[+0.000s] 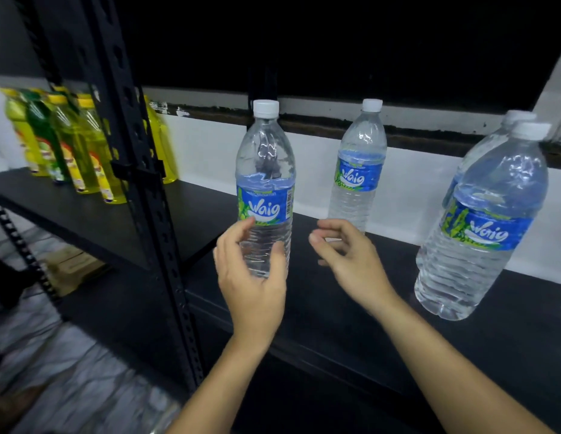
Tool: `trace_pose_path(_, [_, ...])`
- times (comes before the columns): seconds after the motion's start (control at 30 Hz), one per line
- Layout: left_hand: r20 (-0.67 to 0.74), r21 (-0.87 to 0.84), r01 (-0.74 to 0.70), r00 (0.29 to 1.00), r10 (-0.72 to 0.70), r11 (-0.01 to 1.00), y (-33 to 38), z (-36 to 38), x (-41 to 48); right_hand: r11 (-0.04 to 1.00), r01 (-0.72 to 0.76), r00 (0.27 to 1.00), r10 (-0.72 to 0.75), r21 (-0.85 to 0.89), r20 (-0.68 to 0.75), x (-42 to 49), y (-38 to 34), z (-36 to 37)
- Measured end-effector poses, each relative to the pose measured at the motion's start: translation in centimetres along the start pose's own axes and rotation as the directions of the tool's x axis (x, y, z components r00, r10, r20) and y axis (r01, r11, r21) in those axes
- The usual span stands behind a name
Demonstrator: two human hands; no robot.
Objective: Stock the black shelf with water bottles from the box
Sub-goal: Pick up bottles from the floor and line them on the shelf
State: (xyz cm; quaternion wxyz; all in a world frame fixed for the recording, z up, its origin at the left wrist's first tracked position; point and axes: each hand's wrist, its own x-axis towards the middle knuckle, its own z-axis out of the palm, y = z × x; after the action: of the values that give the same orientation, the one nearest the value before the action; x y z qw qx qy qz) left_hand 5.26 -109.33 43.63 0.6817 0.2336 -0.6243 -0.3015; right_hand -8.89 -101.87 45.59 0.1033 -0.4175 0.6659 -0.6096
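On black shelf (335,308), left of middle: held bottle (265,170) upright, white cap on, base seemingly down on board. Gripped low, under label, by left hand (251,277): thumb across near face, fingers curled round left side. Right hand (348,258) just right of it, not touching, fingers loosely bent, holding nothing. Judged step: setting down. Next: open fingers, draw back without tipping, fetch another from box, out of view. Farther right: far bottle (357,170), right-hand pair (486,230). Far left, beyond post (138,183): yellow and green bottles (69,145).

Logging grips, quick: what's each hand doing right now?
Left hand: grips the leftmost water bottle.
Right hand: open, loosely curled, holding nothing.
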Motion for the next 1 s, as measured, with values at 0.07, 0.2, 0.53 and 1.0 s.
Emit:
trace_pose_path(0.07, [0.06, 0.022, 0.124, 0.99, -0.125, 0.992, -1.8, -0.7, 0.4, 1.0, 0.001, 0.997, -0.003, 0.021, 0.08, 0.2, -0.4, 1.5])
trace_pose_path(0.2, [0.314, 0.031, 0.343, 0.889, -0.335, 0.939, -4.1, -2.1, 1.0, 0.993, -0.025, 0.979, 0.001, 0.118, 0.204, 0.2, -1.0, 3.5])
trace_pose_path(0.53, [0.726, -0.059, 0.576, 0.586, -0.361, 0.815, -6.4, -2.9, 3.5, 0.999, 0.038, 0.995, -0.035, -0.031, 0.09, -0.8, -1.7, 3.7])
trace_pose_path(1.0, [0.81, -0.122, 0.491, 0.551, -0.199, 0.862, -5.8, 1.2, 2.3, 0.973, 0.113, 0.993, -0.119, -0.201, -0.018, -1.1, 0.0, -0.8])
